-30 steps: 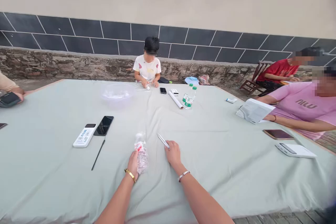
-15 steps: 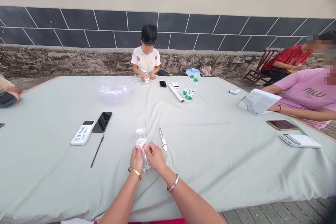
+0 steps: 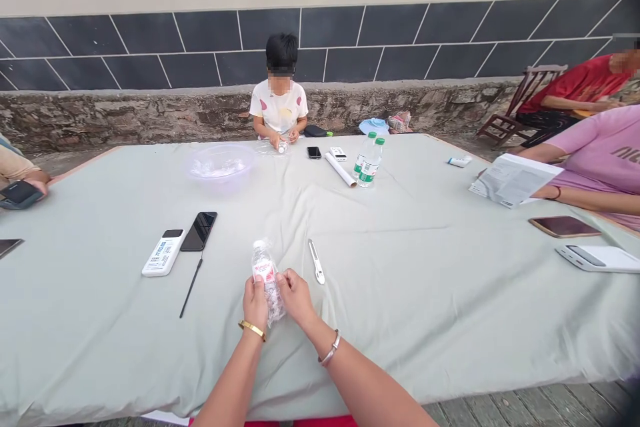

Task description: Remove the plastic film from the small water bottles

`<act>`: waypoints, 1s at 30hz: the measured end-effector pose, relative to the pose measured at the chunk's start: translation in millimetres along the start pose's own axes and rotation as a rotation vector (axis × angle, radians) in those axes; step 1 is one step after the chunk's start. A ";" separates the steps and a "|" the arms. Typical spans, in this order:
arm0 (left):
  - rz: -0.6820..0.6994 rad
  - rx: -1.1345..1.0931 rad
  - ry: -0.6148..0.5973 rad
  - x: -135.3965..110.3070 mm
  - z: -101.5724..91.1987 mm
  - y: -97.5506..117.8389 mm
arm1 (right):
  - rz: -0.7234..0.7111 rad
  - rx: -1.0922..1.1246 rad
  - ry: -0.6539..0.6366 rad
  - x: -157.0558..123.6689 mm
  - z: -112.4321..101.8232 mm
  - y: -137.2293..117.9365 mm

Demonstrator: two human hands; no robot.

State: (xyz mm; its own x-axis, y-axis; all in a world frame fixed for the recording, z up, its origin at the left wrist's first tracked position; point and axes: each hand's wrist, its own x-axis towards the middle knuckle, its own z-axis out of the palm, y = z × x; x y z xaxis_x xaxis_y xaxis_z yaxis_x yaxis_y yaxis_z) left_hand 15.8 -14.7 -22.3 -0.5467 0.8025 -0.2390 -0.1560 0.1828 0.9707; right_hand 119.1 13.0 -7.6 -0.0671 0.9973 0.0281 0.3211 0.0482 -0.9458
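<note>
A small clear plastic bottle (image 3: 263, 269) with a red and white label lies tilted on the pale green cloth (image 3: 400, 267), neck pointing away from me. My left hand (image 3: 255, 301) grips its lower part. My right hand (image 3: 296, 295) is closed on the bottle's side, fingers pinching at the label. A white utility knife (image 3: 316, 261) lies on the cloth just right of my hands, touched by neither.
To the left lie a thin black stick (image 3: 191, 287), a white device (image 3: 162, 253) and a black phone (image 3: 199, 231). Farther off stand a clear bowl (image 3: 221, 163) and two green-capped bottles (image 3: 369, 161). Other people sit across, left and right, with phones and papers (image 3: 513, 179).
My right hand let go of the white knife, left it on the cloth and came over to the bottle. The view has dipped slightly.
</note>
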 end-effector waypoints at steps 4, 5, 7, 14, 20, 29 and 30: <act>-0.124 -0.181 -0.081 0.0 -4.6 12.4 | 0.070 -0.036 0.151 10.0 -8.1 10.2; -0.161 -0.222 -0.108 0.0 -5.7 15.9 | 0.108 -0.026 0.151 11.6 -11.1 12.6; -0.212 -0.272 -0.153 -0.1 -7.3 21.8 | 0.212 0.064 0.109 13.0 -15.6 15.4; -0.236 -0.293 -0.246 -3.2 -6.3 27.2 | 0.391 0.249 -0.027 15.4 -11.4 12.0; -0.137 0.020 -0.179 5.5 -5.7 21.6 | 0.215 0.131 0.094 11.2 -13.6 21.5; 0.041 0.648 -0.161 17.1 -7.5 26.5 | 0.128 0.213 0.050 6.0 -12.4 26.3; 0.055 0.683 -0.147 15.9 -7.5 28.9 | 0.132 0.223 0.052 6.1 -12.4 26.5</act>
State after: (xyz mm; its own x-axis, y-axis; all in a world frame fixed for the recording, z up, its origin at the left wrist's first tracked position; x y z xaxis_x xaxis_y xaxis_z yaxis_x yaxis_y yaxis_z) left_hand -3.6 -0.9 1.7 -0.4142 0.8806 -0.2300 0.4467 0.4169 0.7916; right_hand 138.9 21.0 -28.5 0.0115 0.9960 -0.0890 0.1072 -0.0898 -0.9902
